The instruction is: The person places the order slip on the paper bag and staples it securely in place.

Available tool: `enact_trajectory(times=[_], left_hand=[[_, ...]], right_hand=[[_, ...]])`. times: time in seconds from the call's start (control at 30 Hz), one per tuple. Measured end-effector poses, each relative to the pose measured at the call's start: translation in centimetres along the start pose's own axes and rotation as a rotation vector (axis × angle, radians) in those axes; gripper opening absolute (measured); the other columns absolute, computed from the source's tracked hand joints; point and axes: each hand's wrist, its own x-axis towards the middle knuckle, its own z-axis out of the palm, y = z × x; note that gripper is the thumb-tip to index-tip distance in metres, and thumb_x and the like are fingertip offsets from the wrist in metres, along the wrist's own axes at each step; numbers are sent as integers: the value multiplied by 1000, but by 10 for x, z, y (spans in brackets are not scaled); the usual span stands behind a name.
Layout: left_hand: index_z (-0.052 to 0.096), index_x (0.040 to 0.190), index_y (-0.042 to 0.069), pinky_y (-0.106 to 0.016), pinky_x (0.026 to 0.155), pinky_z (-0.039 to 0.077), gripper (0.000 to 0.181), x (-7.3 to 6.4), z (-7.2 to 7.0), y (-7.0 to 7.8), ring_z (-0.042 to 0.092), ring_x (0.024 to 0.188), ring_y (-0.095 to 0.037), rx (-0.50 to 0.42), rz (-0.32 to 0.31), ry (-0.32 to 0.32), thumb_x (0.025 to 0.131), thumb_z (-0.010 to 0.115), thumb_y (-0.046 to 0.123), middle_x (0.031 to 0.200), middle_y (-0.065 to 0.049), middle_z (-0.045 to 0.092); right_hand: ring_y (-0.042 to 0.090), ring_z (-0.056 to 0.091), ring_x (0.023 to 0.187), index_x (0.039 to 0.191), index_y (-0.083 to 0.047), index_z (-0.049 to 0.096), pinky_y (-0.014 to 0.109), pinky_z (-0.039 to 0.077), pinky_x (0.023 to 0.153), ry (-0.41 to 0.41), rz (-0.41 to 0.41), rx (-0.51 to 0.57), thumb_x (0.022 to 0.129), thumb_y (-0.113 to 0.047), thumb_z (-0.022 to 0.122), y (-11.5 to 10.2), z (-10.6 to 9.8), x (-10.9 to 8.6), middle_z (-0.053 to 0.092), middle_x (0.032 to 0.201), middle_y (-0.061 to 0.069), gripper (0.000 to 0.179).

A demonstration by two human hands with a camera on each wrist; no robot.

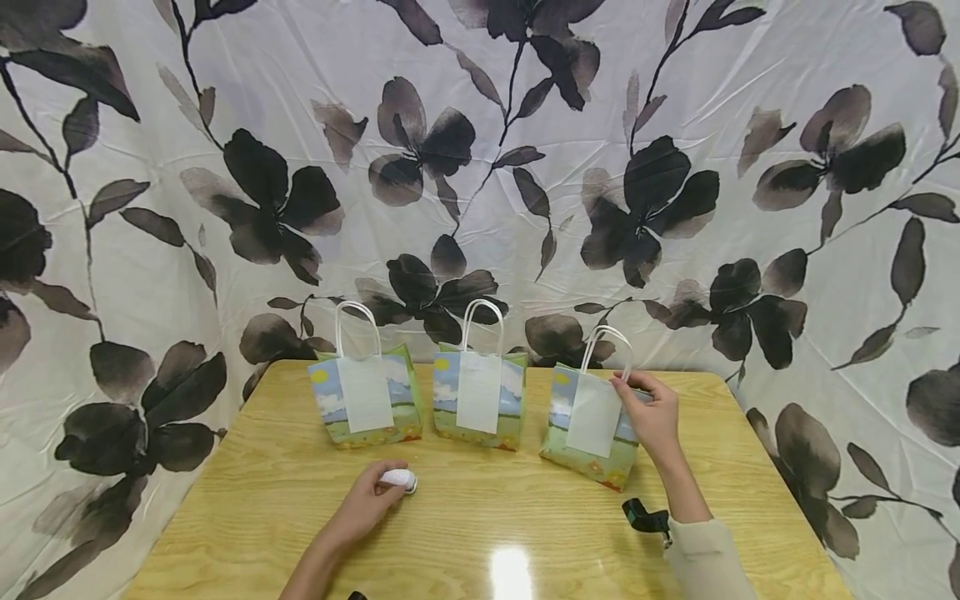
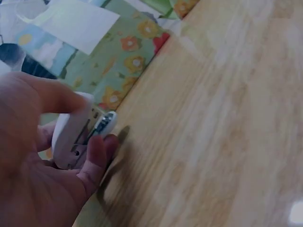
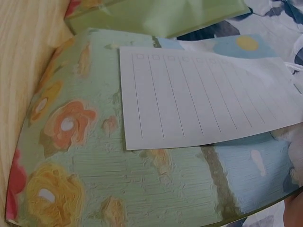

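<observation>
My left hand [image 1: 363,502] holds a small white stapler [image 1: 400,479] low over the table, in front of the left and middle bags. In the left wrist view the stapler [image 2: 66,135] sits between thumb and fingers, its metal inside showing. My right hand [image 1: 657,417] pinches the top edge of the right-hand paper gift bag [image 1: 557,442], at the upper corner of a white paper sheet [image 1: 594,417] on its front. Close up in the right wrist view, the sheet [image 3: 189,101] has ruled lines and a row of small boxes; the fingertips are mostly outside that view.
Two similar bags with white handles and white sheets, a left bag [image 1: 406,387] and a middle bag [image 1: 446,404], stand in a row at the back of the wooden table [image 1: 450,533]. A floral cloth [image 1: 525,208] hangs behind. A black wrist camera [image 1: 643,517] sits by my right sleeve.
</observation>
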Motion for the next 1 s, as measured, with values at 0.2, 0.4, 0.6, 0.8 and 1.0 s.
enact_trajectory(times=[0.2,0.4,0.6,0.8,1.0], left_hand=[[65,117,7,-29,75,51,32,-1,-12,-6,59,94,-18,170,57,51,87,71,2,112,-7,58],[66,114,13,-37,81,49,29,-1,-23,-8,58,101,-20,232,76,78,86,74,10,111,-3,63],[66,117,9,-41,82,48,32,1,-37,-11,59,101,-24,284,98,121,86,74,11,113,-7,64],[65,119,9,-41,83,48,33,1,-48,-17,59,102,-25,290,86,122,87,74,10,114,-7,64],[67,112,12,-35,79,50,30,-1,-52,-26,61,96,-21,298,128,127,84,77,7,106,-2,67]], right_hand=[[6,63,85,90,13,69,17,48,74,-1,15,3,85,11,68,0,1,-1,66,88,29,6],[6,64,86,92,14,69,17,48,74,3,22,-6,85,10,69,0,2,-2,67,87,28,8],[6,64,84,92,14,69,17,48,73,3,22,-5,85,10,69,1,4,-1,67,88,28,8],[5,64,83,91,13,69,16,48,72,6,16,-7,85,10,69,2,3,-1,67,87,28,6],[6,64,82,91,13,69,16,48,71,-5,1,7,85,11,68,3,3,-2,66,87,29,6]])
